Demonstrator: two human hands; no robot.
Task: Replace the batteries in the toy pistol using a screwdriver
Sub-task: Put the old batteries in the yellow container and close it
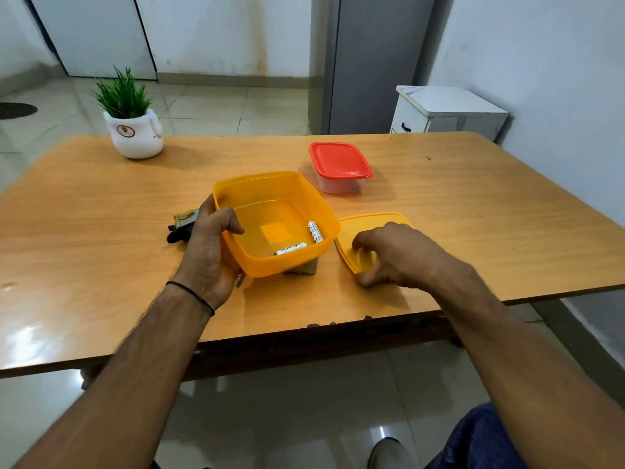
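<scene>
The toy pistol (181,228) lies on the table (473,204) just behind the left hand (209,252), dark and mostly hidden by it, so I cannot tell whether its battery cover is on or off. That hand grips the left wall of the yellow box (270,179), thumb hooked over the rim, and the box sits tilted. Two batteries (290,248) lie loose in its low near corner.

If the tilt grows, they may well slide or roll over the rim and off the table's near edge. The box also seems to rest partly on a small dark thing (304,269), so it could rock once let go. A metal tip (239,281) shows under the left palm; whether it is the screwdriver is unclear.

The right hand (395,255) grasps the yellow lid (372,220) just beside the box, fingers curled on it. A careless sweep there could knock the box. A red-lidded tub (340,160) and a potted plant (135,137) stand farther back.
</scene>
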